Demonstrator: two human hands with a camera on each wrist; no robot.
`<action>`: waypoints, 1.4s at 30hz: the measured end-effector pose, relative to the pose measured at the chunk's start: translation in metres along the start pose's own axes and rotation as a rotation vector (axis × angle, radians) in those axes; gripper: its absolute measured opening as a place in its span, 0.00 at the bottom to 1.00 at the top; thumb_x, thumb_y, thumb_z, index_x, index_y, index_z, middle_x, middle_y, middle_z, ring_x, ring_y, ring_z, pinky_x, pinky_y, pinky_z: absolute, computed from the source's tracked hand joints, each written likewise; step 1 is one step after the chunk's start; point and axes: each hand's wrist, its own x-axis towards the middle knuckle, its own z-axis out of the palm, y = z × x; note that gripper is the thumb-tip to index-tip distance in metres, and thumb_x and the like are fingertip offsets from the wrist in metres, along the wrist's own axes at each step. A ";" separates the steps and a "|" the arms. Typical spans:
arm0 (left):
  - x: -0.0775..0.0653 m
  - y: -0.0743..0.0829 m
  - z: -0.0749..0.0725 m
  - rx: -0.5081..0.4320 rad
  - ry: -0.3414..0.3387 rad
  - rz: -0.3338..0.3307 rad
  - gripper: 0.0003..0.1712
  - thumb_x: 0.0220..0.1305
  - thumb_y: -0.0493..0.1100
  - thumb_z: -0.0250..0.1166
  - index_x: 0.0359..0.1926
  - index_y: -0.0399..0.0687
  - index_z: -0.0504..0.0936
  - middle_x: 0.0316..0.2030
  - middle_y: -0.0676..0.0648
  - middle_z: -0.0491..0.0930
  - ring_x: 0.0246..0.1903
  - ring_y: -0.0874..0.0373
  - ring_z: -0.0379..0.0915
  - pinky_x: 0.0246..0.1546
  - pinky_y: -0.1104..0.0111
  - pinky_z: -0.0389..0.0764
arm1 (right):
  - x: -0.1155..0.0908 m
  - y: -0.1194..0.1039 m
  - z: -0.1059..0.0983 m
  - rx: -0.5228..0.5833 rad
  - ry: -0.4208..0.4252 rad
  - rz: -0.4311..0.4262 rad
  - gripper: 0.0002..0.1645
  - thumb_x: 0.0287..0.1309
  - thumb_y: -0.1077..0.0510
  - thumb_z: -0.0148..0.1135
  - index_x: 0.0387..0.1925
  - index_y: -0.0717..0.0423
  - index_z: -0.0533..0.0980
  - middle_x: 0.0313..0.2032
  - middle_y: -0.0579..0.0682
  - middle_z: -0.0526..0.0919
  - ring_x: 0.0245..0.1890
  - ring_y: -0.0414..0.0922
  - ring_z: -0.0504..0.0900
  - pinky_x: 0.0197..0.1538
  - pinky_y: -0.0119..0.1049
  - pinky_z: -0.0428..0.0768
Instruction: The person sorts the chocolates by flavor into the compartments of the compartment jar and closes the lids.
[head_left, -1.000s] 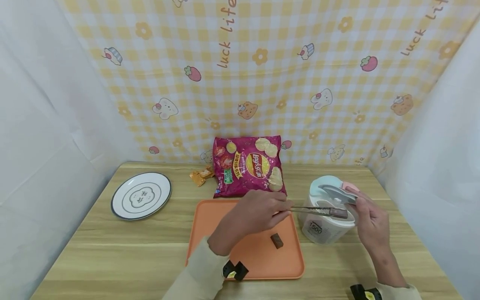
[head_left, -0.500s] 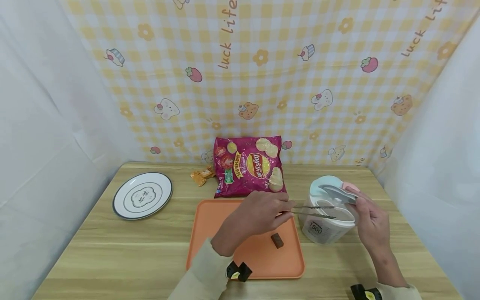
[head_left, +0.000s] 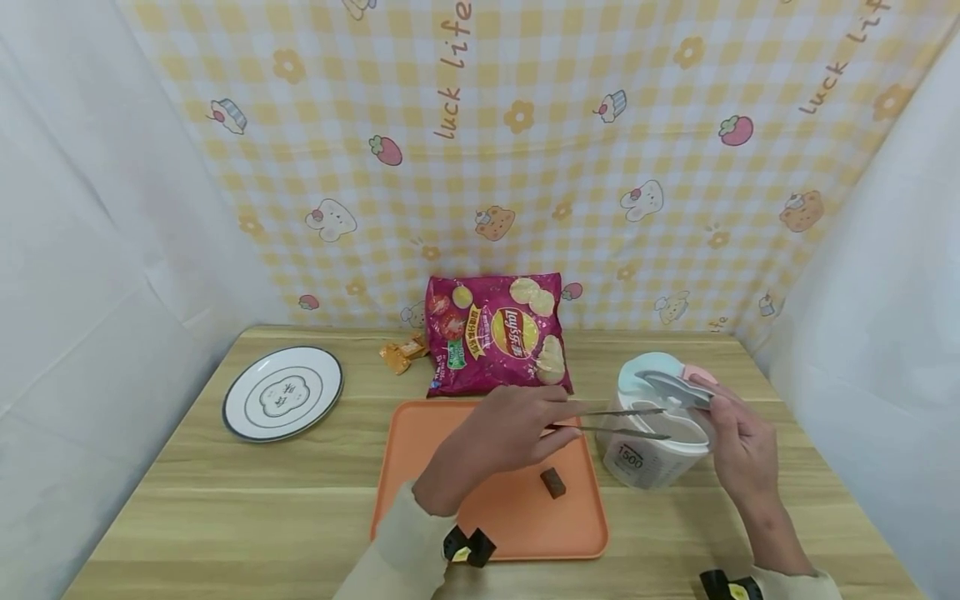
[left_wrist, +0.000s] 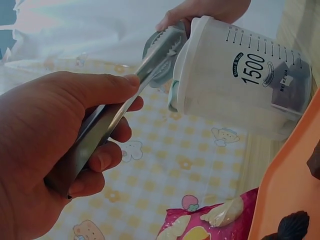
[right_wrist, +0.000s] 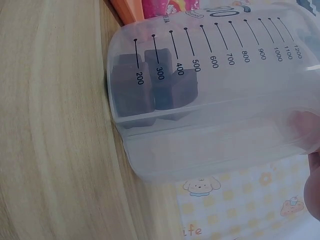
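My left hand [head_left: 502, 429] grips metal tongs [left_wrist: 92, 142], whose tips stand apart over the open compartment of a clear storage container [head_left: 647, 457] marked 1500. Nothing is between the tips. My right hand [head_left: 742, 442] pinches the raised grey lid flap [head_left: 678, 389] at the container's right side. Several dark brown blocks [right_wrist: 162, 80] lie at the container's bottom, seen through its wall in the right wrist view. Another brown block [head_left: 553, 482] lies on the orange tray [head_left: 577, 533]. A dark lump [left_wrist: 294, 226] also shows over the tray in the left wrist view.
A purple chip bag [head_left: 495, 333] lies behind the tray, with orange-wrapped sweets [head_left: 401, 354] to its left. A white plate [head_left: 283, 393] with a dark rim is at the table's left. Light blue and pink lid flaps [head_left: 651, 367] cover the container's back.
A second ago the tongs held a brown block over the container; their tips have since spread and let it go. The right hand and lid flap have stayed put.
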 end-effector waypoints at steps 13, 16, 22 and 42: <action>-0.046 -0.011 -0.001 0.000 0.108 -0.001 0.16 0.72 0.49 0.67 0.55 0.47 0.88 0.40 0.52 0.83 0.24 0.68 0.69 0.26 0.79 0.70 | -0.002 0.006 0.001 0.050 -0.008 -0.082 0.17 0.76 0.70 0.49 0.50 0.74 0.82 0.57 0.42 0.83 0.62 0.34 0.77 0.61 0.22 0.70; -0.056 -0.013 0.001 -0.023 0.072 -0.022 0.15 0.73 0.49 0.67 0.54 0.46 0.87 0.37 0.53 0.79 0.21 0.70 0.62 0.22 0.80 0.65 | -0.002 0.006 0.001 0.042 -0.008 -0.086 0.16 0.75 0.70 0.49 0.50 0.73 0.82 0.57 0.41 0.83 0.62 0.34 0.77 0.61 0.23 0.70; -0.074 -0.017 0.009 -0.011 -0.014 -0.059 0.15 0.73 0.49 0.66 0.53 0.48 0.88 0.33 0.55 0.74 0.19 0.70 0.55 0.19 0.79 0.59 | -0.001 0.003 -0.001 0.020 -0.008 -0.052 0.16 0.76 0.68 0.50 0.51 0.71 0.83 0.56 0.36 0.83 0.61 0.32 0.77 0.61 0.22 0.70; -0.107 -0.032 0.033 0.041 -0.161 -0.110 0.11 0.72 0.51 0.67 0.48 0.52 0.88 0.32 0.56 0.74 0.20 0.68 0.60 0.19 0.75 0.63 | -0.002 0.004 0.000 0.034 -0.024 -0.046 0.17 0.76 0.69 0.49 0.53 0.71 0.82 0.58 0.42 0.83 0.61 0.32 0.77 0.59 0.21 0.71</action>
